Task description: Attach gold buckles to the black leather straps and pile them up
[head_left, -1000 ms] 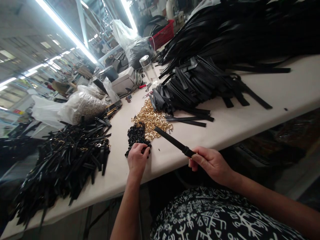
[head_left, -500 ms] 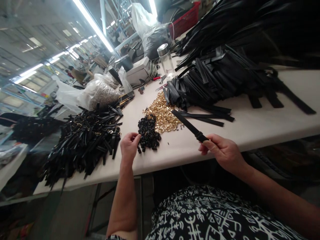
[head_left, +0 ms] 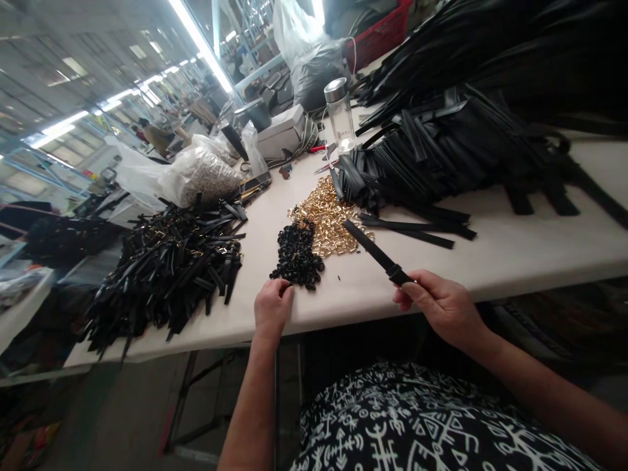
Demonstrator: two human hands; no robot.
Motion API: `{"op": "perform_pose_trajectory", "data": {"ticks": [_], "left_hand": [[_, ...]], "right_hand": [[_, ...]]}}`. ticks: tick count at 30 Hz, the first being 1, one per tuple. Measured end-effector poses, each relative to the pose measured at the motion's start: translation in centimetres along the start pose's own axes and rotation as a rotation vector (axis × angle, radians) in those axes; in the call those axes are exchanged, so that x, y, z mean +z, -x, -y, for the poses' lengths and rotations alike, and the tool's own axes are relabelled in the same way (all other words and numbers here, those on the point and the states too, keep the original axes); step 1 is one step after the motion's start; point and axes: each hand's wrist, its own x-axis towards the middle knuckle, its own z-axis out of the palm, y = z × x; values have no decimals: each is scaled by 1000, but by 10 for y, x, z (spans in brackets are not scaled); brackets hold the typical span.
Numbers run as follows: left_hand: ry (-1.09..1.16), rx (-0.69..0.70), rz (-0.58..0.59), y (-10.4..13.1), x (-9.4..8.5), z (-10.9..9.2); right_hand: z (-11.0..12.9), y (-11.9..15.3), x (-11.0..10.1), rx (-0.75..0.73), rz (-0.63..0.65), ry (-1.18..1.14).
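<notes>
My right hand (head_left: 439,301) grips a black strap (head_left: 370,248) by its near end, and the strap points up and left above the table. A small black loop (head_left: 394,270) sits around the strap just beyond my fingers. My left hand (head_left: 273,306) rests at the near edge of a pile of small black loops (head_left: 297,252), its fingers curled down and their tips partly hidden. I cannot make out what is in them. Behind the loops and touching them lies a heap of gold metal fittings (head_left: 333,222).
Black straps (head_left: 422,157) lie piled at right. Straps with gold fittings (head_left: 171,261) form a heap at left. Farther back are a glass bottle (head_left: 339,118), a white box (head_left: 282,131), a clear plastic bag (head_left: 206,176) and a red crate (head_left: 380,39). The table's front edge (head_left: 338,320) runs before me.
My left hand has shifted right and nearer me, from the pile's left side to its near edge. My right hand still holds the strap in much the same pose. The view has turned slightly.
</notes>
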Motion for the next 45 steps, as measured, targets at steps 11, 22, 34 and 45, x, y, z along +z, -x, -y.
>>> {"op": "perform_pose_trajectory", "data": {"ticks": [11,22,34,45], "left_hand": [[288,-36,-55,6,-6,-10],[1194,-206,36,22,22,-99],[1124,-57,137,30,41,-123],[829,266,286,22,25,-122]], "right_hand": [[4,1,9,-38,92,23],[32,-13,32,-46,88,-95],[25,-14,24,-46,93,-60],[27,-13,10,-81,227,203]]}}
